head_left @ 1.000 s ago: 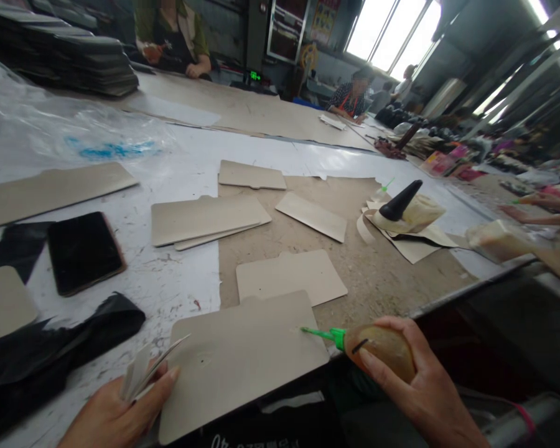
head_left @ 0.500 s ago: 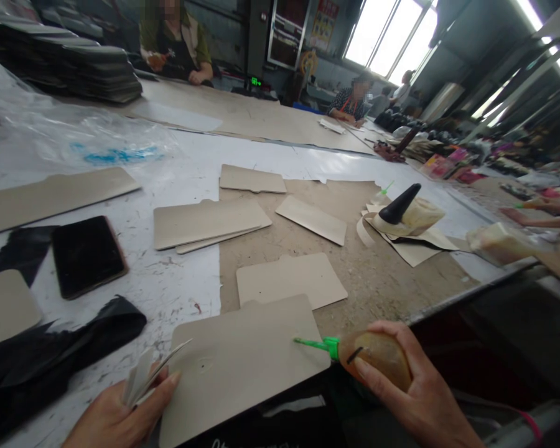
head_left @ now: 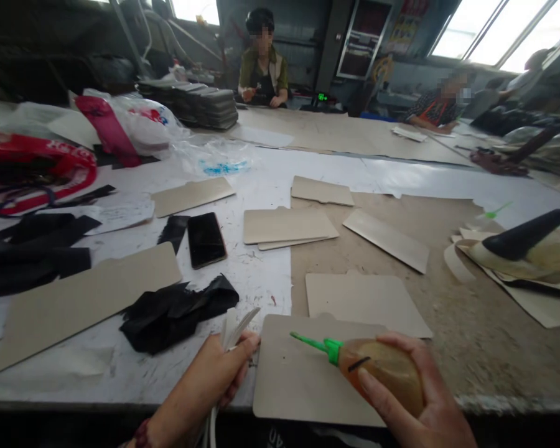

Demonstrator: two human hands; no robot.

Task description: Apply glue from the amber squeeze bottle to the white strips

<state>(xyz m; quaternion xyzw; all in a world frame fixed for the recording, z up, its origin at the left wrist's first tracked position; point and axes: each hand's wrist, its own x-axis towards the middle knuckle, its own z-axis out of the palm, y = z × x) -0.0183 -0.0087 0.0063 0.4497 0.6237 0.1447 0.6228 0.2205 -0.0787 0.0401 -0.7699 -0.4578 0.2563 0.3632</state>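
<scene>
My right hand (head_left: 420, 404) grips an amber glue bottle (head_left: 382, 373) with a green nozzle (head_left: 315, 344). The nozzle tip hovers over the upper left part of a tan card piece (head_left: 303, 379) lying at the table's near edge. My left hand (head_left: 210, 382) holds a few thin white strips (head_left: 236, 326) fanned upward, just left of that card. A second tan card (head_left: 364, 302) lies right behind the first.
More tan cards (head_left: 284, 225) are spread over the table, with a long one (head_left: 84, 298) at the left. A black phone (head_left: 206, 239), black plastic scraps (head_left: 177, 311), bags (head_left: 37, 165) and a black-tipped glue bottle (head_left: 522, 242) lie around. Other people sit at the far side.
The view has swung left, showing more of the table's left side. The glue nozzle has moved left over the card and my left hand with the strips has come closer to the card's edge.
</scene>
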